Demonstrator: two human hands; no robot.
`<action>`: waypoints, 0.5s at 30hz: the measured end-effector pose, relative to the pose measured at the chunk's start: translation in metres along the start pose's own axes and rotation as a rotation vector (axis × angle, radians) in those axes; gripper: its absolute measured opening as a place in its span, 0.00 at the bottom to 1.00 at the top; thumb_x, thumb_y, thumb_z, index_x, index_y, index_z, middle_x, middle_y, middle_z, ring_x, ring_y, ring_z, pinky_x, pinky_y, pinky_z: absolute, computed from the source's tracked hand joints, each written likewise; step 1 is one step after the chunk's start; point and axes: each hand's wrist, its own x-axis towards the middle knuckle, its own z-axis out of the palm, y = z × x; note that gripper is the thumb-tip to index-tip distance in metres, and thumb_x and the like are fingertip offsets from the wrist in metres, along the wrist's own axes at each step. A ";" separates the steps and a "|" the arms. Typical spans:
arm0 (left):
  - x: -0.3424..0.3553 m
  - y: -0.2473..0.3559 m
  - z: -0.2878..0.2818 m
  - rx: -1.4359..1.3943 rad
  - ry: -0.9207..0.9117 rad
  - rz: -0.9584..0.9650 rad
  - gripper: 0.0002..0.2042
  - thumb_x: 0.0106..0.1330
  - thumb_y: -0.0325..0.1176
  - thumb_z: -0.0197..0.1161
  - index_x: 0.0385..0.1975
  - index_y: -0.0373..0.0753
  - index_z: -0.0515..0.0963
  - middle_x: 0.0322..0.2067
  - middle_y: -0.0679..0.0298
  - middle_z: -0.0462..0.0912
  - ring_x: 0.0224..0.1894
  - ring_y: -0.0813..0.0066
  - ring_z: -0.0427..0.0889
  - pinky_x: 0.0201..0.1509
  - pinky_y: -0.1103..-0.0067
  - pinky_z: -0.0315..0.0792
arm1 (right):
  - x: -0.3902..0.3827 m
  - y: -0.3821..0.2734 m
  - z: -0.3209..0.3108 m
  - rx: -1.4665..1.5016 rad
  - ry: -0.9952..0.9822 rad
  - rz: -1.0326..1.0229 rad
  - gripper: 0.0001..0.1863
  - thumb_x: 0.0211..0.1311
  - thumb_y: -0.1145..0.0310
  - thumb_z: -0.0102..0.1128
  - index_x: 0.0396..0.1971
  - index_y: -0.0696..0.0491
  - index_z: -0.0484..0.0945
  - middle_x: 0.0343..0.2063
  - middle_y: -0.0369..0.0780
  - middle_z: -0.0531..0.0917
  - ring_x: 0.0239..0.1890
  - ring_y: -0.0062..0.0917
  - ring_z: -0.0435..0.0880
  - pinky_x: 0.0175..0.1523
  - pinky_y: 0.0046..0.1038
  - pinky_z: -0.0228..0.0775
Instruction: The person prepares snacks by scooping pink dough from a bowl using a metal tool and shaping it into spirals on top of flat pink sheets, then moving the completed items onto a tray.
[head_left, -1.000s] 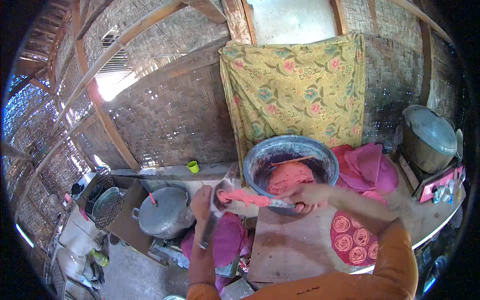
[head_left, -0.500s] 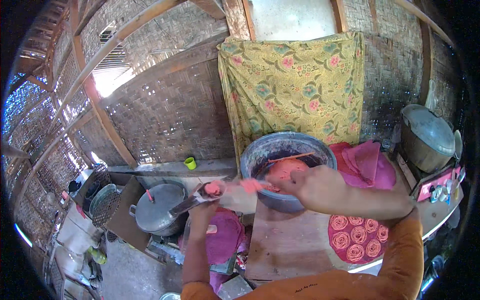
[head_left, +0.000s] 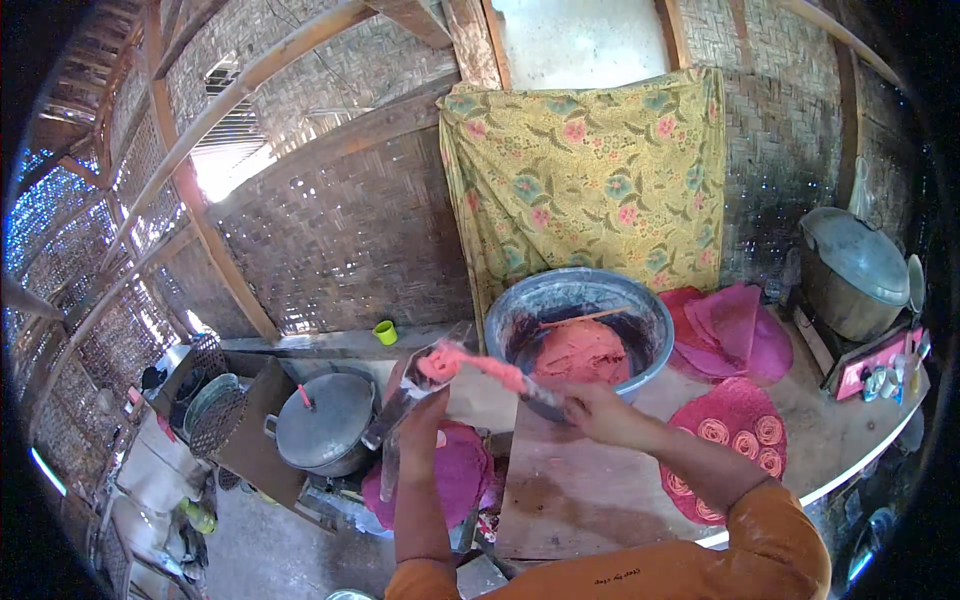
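Observation:
My left hand (head_left: 422,418) is wrapped around a dark, narrow tube-shaped press (head_left: 388,418), tilted beside the tub. Pink dough (head_left: 440,362) bulges from the press's upper opening. In my right hand (head_left: 612,415) is a spatula (head_left: 545,393), its blade coated in the same dough. A thick dough strand (head_left: 495,370) stretches between blade and press. Just behind my right hand stands a grey plastic tub (head_left: 655,305) with a large lump of pink dough (head_left: 580,350) in it. A thin stick (head_left: 588,316) lies across the lump.
Right of my forearm, coiled dough rosettes (head_left: 745,444) sit on a round pink mat (head_left: 740,396). More pink mats (head_left: 765,345) lie behind. A lidded pot (head_left: 325,420) is at left, a purple round mat (head_left: 455,480) below my left hand, and a big pot (head_left: 860,260) far right.
My right hand and spatula have come down and nearer from over the tub, baring the dough lump. The dough at the press has grown, and my right forearm now covers some rosettes.

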 end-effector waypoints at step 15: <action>0.001 0.037 -0.012 -0.198 0.049 -0.241 0.22 0.47 0.27 0.68 0.43 0.33 0.71 0.38 0.60 0.78 0.37 0.71 0.77 0.40 0.76 0.71 | 0.007 0.127 -0.075 -0.628 -0.011 0.312 0.17 0.59 0.59 0.49 0.47 0.42 0.77 0.30 0.41 0.80 0.29 0.31 0.78 0.34 0.35 0.70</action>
